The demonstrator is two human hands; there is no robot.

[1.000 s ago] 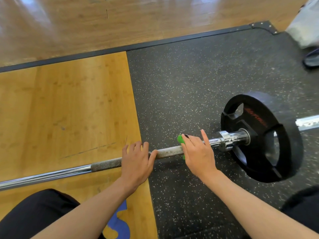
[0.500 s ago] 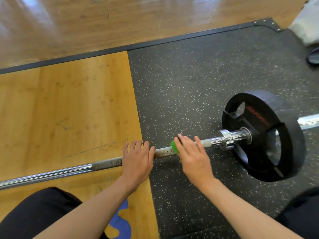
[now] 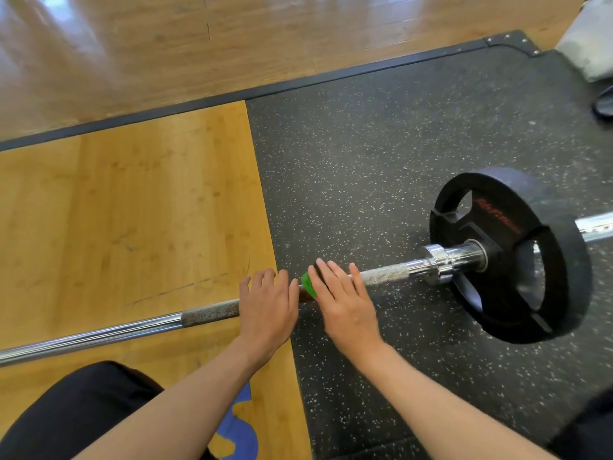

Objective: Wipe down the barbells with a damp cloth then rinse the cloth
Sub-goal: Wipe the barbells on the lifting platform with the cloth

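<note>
**Barbell** point(image 3: 384, 275): lies on the floor, running from the lower left up to the right. Its left end is cut off by the frame. The shaft is smooth chrome at the left and knurled towards the middle, and a stretch of it is hidden under both hands.

**Green cloth** point(image 3: 307, 284): on the shaft between the hands. Only a small bunched edge shows; the rest is covered by the right hand.

**Right hand** point(image 3: 345, 303): palm down on the cloth and bar, fingers fairly straight and reaching over the far side. The thumb is hidden, so it cannot be told whether it wraps underneath.

**Left hand** point(image 3: 267, 308): rests flat across the bar just beside the cloth, fingers loosely extended, holding nothing else.

**Collar** point(image 3: 438, 262): chrome, on the bar against the plate.

**Weight plate** point(image 3: 560, 293): black with cut-out grips; its red lettering is too blurred to read.

**Rubber mat** point(image 3: 365, 161): dark and speckled, under the plate.

**Wooden platform** point(image 3: 132, 210): under the left part of the bar. It carries a blue marking point(image 3: 243, 429), partly hidden by a forearm.

**Black border strip** point(image 3: 199, 104): edges the platform, with hardwood floor point(image 3: 232, 44) beyond it.

**White bag** point(image 3: 590, 51): in the top right corner, cropped by the frame.

**Knee in black fabric** point(image 3: 83, 410): at the lower left.
</note>
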